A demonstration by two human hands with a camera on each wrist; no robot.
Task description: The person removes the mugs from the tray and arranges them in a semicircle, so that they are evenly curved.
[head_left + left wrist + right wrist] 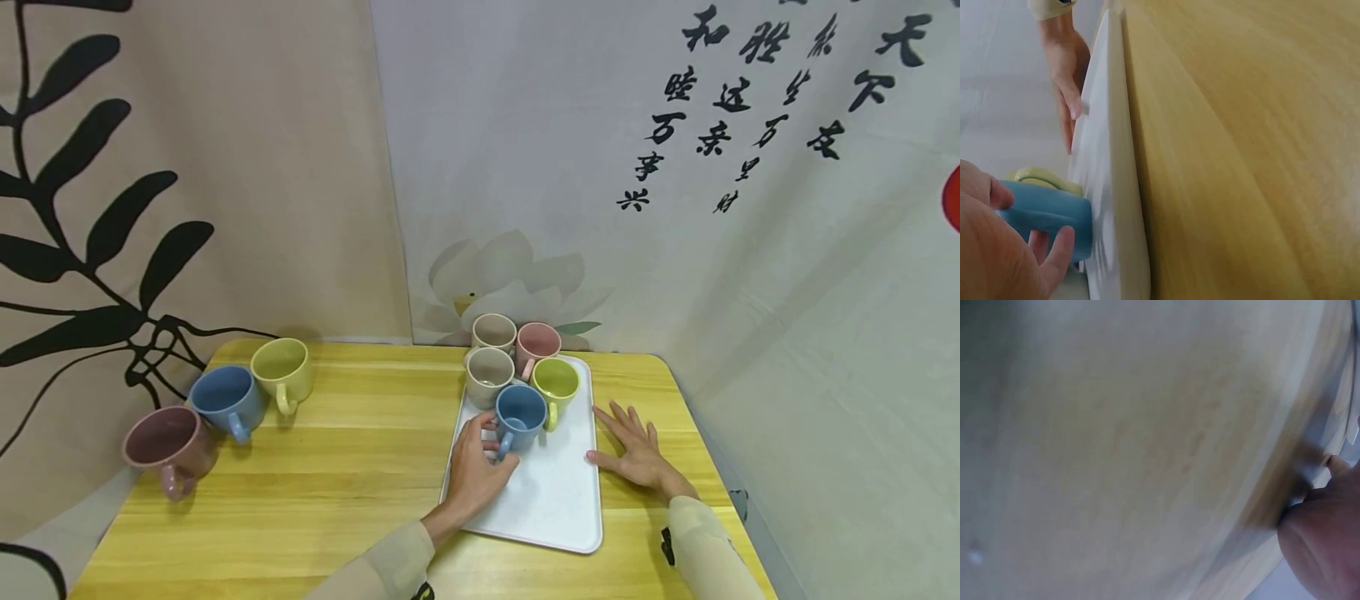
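Note:
My left hand point(477, 471) holds a blue mug point(521, 410) at the near end of a group of mugs on a white tray point(555, 500). In the left wrist view, its fingers lie along the blue mug point(1054, 212), whose base is at the tray's surface. Behind it stand a lime green mug point(556, 379), a grey mug point(489, 372), a pink mug point(537, 342) and a beige mug point(495, 331). My right hand point(634, 448) is spread with fingers extended, thumb and index tips at the tray's right edge.
At the table's left side, a mauve mug point(171, 442), another blue mug point(227, 398) and a yellow mug point(282, 371) stand in a slanting row. The wooden table point(352, 492) meets a printed cloth point(510, 167) at the back. The right wrist view is blurred.

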